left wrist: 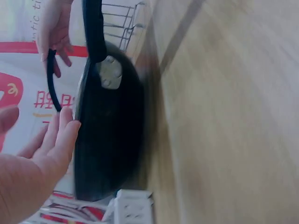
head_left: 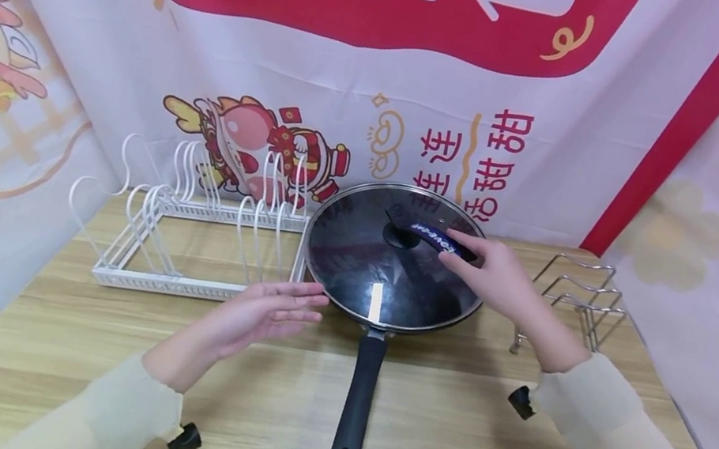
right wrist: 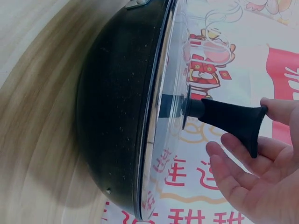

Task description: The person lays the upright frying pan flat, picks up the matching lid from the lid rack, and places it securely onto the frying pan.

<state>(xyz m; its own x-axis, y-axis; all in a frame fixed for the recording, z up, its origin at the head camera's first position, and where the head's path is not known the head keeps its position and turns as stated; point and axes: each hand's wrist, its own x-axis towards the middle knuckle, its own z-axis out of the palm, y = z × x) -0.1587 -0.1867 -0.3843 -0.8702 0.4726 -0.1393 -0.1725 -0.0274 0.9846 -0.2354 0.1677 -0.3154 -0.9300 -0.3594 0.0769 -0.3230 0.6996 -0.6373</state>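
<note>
A black long-handled wok (right wrist: 114,107) stands on the wooden table, its handle (head_left: 358,409) pointing toward me. Over it lies a glass lid (head_left: 350,275) with a metal rim and an arched black handle (right wrist: 233,122). My right hand (head_left: 495,273) pinches the free end of that lid handle, thumb on one side and fingers on the other. At the wok's near left edge, my left hand (head_left: 264,316) is held with straight fingers, the fingertips at the rim. Whether they touch it is hard to tell.
Left of the wok stands a white dish rack (head_left: 168,283) with curved wire loops, close to the wok's side. A small silver wire rack (head_left: 580,300) stands on the right. Printed cloth (head_left: 357,72) hangs behind and at both sides of the table (head_left: 268,417).
</note>
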